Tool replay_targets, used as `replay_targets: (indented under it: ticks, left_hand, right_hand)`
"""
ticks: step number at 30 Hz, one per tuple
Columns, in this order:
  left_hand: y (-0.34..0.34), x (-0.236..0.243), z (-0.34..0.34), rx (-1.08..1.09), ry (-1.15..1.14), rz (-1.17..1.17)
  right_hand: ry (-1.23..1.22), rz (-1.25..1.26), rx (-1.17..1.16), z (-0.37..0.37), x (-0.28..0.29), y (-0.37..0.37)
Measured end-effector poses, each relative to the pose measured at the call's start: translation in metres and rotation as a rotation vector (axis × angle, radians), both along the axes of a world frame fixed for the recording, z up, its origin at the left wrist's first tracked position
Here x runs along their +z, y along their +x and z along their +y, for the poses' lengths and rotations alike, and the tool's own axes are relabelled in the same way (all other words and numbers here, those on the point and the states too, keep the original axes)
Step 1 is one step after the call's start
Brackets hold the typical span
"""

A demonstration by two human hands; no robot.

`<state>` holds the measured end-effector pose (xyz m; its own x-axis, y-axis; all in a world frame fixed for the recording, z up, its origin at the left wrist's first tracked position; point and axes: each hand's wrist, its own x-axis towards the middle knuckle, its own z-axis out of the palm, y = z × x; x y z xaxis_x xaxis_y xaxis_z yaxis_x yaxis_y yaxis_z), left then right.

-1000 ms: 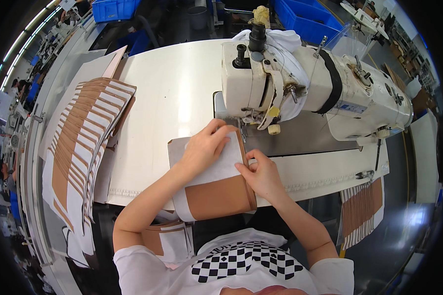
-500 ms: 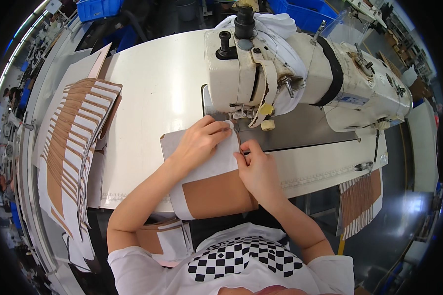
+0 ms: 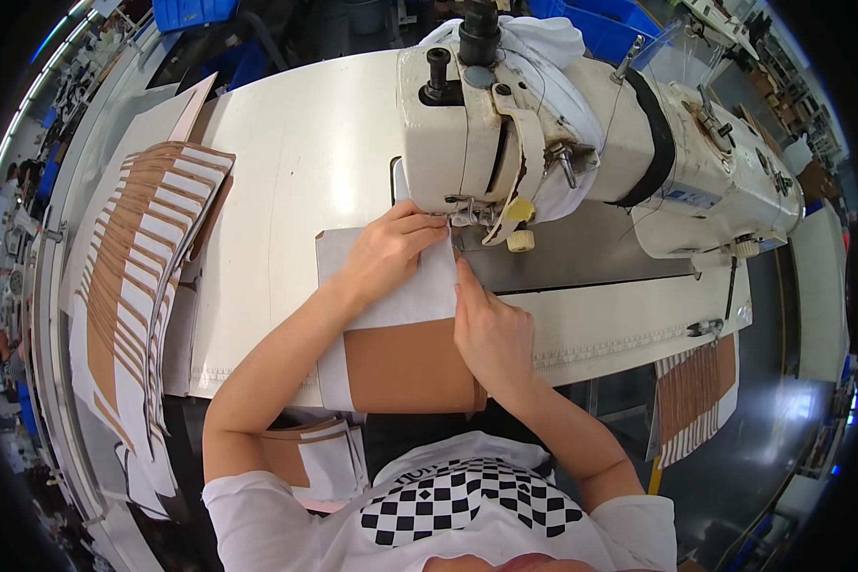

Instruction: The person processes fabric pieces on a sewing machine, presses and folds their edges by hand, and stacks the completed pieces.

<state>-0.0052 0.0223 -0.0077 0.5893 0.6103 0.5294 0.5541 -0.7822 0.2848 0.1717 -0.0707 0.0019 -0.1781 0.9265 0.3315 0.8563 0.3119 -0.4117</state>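
A flat panel of white backing and brown leather-like material [image 3: 415, 357] lies on the sewing table under the front of a white sewing machine [image 3: 448, 143]. My left hand [image 3: 391, 250] rests on its white part, fingers bent and closed on the far edge beside the presser foot [image 3: 467, 212]. My right hand [image 3: 491, 334] is at the panel's right edge; its index finger points toward the foot, the other fingers are curled, and thumb and finger hold the edge. The needle's tip is hard to make out behind my fingers.
A fanned stack of brown-and-white panels [image 3: 129, 267] lies at the left of the table. More panels hang off the right side [image 3: 698, 396], and others [image 3: 319, 458] sit below the front edge near my lap. Blue bins [image 3: 195, 13] stand beyond the table.
The panel has shifted slightly away from me and turned straighter, with my left hand following it. My right index finger has straightened from a bent pinch along the edge.
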Motion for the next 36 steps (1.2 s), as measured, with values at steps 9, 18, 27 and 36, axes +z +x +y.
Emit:
replay_targets:
  ticks: [9, 18, 27, 36]
  left_hand:
    - [0.001, 0.003, 0.000, -0.013, 0.016, 0.001]
    - [0.000, 0.010, -0.002, -0.040, 0.094, 0.092]
    - [0.003, 0.006, -0.022, 0.032, -0.015, -0.077]
    - [0.002, 0.009, -0.028, -0.049, -0.049, -0.080]
  right_hand:
    - [0.032, 0.003, 0.002, 0.000, -0.003, 0.000]
    - [-0.012, 0.030, 0.005, 0.002, -0.002, 0.002]
    - [-0.052, 0.052, -0.029, 0.004, 0.000, -0.003]
    - [-0.120, 0.058, -0.051, 0.006, 0.004, -0.006]
